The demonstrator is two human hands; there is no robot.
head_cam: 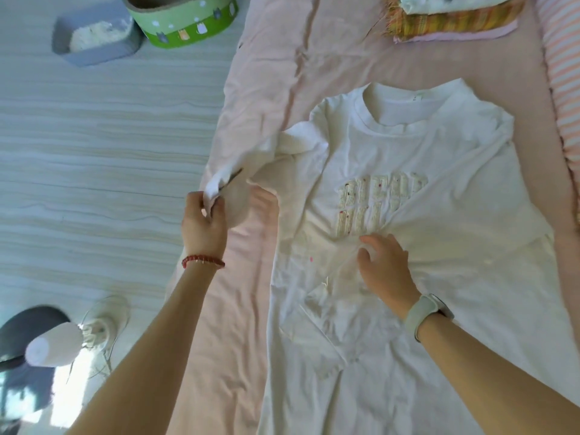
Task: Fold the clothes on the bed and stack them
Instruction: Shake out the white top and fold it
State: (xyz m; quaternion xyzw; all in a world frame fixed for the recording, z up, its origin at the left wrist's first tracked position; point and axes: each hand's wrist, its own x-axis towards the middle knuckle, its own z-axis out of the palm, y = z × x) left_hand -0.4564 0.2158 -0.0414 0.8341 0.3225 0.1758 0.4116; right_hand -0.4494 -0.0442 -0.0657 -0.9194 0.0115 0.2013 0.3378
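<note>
While a pale wood-grain floor [94,146] fills the left side, a grey plastic tray [94,39] of whitish granules and a green oval cardboard ring [185,26] printed with small cats sit near the top, and a white laced sneaker [103,324] lies lower down beside a smooth white rounded object [53,343]. Next comes the left hand [204,224], a red bead bracelet [203,261] at its wrist, pinching the cuff of the left sleeve [248,164] and lifting it off the bed. A soft, creased pink sheet [244,309] covers the bed. On it the white T-shirt [408,356] lies front up, thin and wrinkled, with a ribbed round collar and raised cream block lettering across the chest. The right hand [383,268], wearing a pale wristband [423,312], rests on the shirt just below the lettering, fingers relaxed and spread. At the top right lies a folded stack [455,20] of clothes, one piece yellow-striped and fringed, and a pink-and-white striped cushion [561,89] runs along the right edge.
</note>
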